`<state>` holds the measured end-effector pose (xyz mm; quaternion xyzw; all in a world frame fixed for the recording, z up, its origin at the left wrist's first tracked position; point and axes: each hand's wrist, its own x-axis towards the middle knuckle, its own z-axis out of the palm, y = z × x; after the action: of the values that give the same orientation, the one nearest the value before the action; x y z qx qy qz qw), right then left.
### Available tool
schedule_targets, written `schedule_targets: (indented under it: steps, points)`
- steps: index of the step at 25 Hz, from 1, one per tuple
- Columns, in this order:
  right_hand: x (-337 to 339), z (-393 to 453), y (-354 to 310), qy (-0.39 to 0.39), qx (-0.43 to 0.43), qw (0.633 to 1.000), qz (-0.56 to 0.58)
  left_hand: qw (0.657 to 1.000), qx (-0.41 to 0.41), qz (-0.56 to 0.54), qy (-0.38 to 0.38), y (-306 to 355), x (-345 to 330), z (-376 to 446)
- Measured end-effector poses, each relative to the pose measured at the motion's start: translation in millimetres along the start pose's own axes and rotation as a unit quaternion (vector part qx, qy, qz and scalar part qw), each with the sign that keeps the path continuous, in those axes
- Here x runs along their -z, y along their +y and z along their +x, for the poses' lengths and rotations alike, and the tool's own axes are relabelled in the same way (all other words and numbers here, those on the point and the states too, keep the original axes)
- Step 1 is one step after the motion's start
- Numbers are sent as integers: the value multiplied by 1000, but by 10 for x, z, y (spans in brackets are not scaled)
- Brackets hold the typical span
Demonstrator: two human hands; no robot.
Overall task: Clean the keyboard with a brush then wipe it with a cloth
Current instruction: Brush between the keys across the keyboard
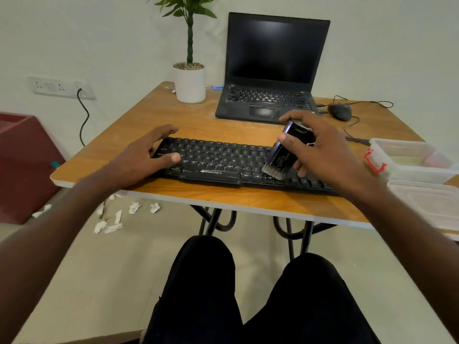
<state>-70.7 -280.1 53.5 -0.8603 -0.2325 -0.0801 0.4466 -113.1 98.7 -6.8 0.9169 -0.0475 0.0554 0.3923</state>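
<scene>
A black keyboard (218,160) lies along the near edge of the wooden table (198,120). My right hand (323,150) grips a black brush (285,150) by its handle, thumb on its left side. Its pale bristles touch the keys right of the space bar. My left hand (144,155) rests on the keyboard's left end, fingers spread over the far edge and thumb lying on the keys. I see no cloth.
An open black laptop (270,70) stands behind the keyboard, a potted plant (190,80) to its left, a wired mouse (339,111) to its right. Clear plastic containers (412,160) sit at the table's right edge. Crumpled white scraps (116,217) litter the floor.
</scene>
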Motion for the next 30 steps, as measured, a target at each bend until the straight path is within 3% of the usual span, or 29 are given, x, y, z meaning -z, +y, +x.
schedule_targets:
  steps: [3, 6, 13, 17, 21, 24, 28, 30]
  points:
    - [-255, 146, -116, 5, -6, 999, 51, 989, 50, -56, -128, -92, 179, 6]
    - [-568, 285, -249, -12, 10, 996, 83, 984, 72, -36, -159, -109, 223, 63]
    - [-1381, 680, -736, -57, 66, 988, 131, 986, 68, -65, -138, -172, 241, 97]
    - [-1729, 848, -921, -111, 98, 984, 95, 989, 51, -70, -123, -153, 229, 71]
    - [-1668, 964, -1033, -202, 170, 957, -121, 987, 59, -81, -130, -160, 242, 67]
    - [-1511, 1098, -1218, -226, 166, 927, -249, 985, 82, -76, -134, -158, 242, 73]
    - [-1653, 943, -1231, -198, 180, 956, -122, 983, 105, -63, -134, -124, 245, 71]
    - [-1575, 915, -1153, -232, 161, 949, -142, 984, 101, -61, -131, -114, 245, 73]
